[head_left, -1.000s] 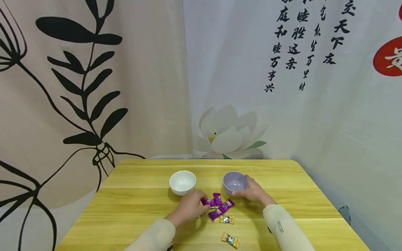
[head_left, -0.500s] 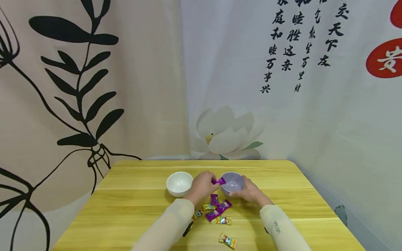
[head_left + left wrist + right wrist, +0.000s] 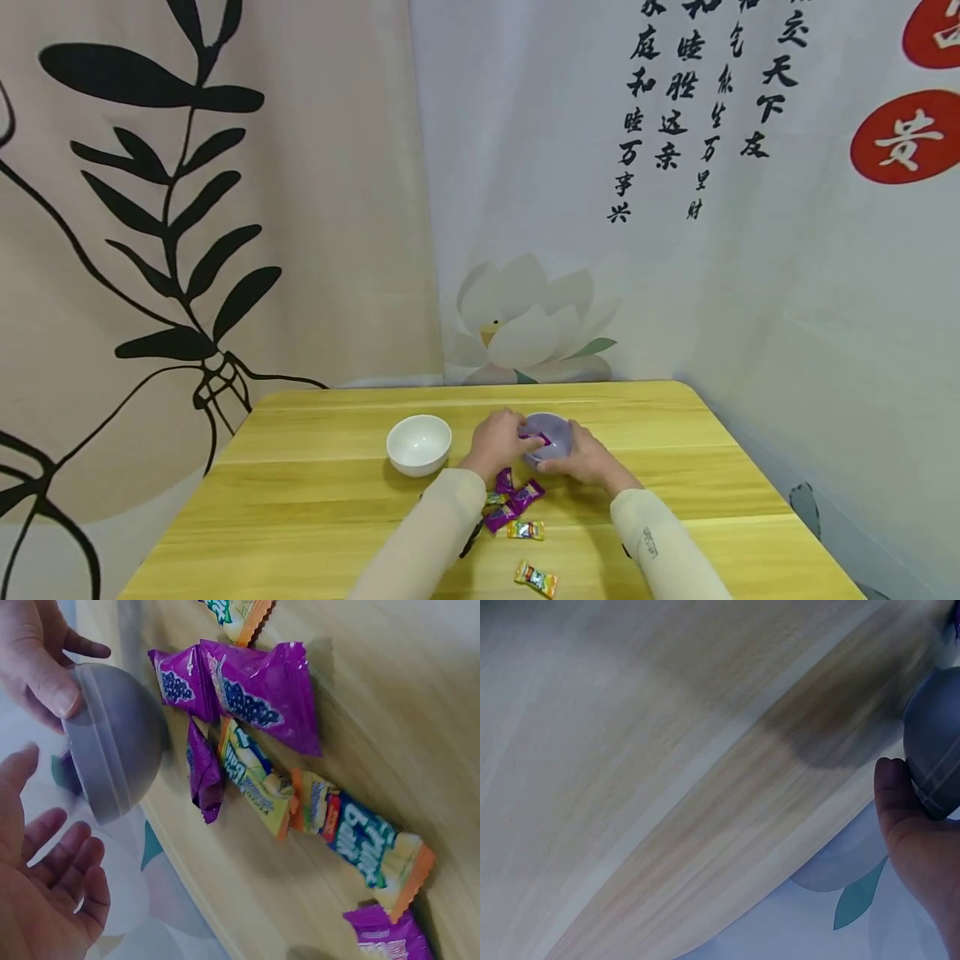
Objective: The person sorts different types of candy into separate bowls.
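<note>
In the head view my right hand grips the side of a light purple bowl, thumb in front and fingers behind. At the bowl's left side is my left hand, its fingers loosely spread in the left wrist view. A purple-wrapped candy is at the bowl's mouth, apart from those fingers. Below the hands lie purple grape candies and yellow-wrapped candies on the table. My left sleeve hides part of this group in the head view.
A white bowl stands left of my left hand on the wooden table. One yellow candy lies nearer the front, apart from the others. Behind the table's far edge hangs a printed cloth.
My left hand picked up a purple candy from the group, carried it to the purple bowl and let it go at the mouth. My right hand keeps its grip on the bowl.
</note>
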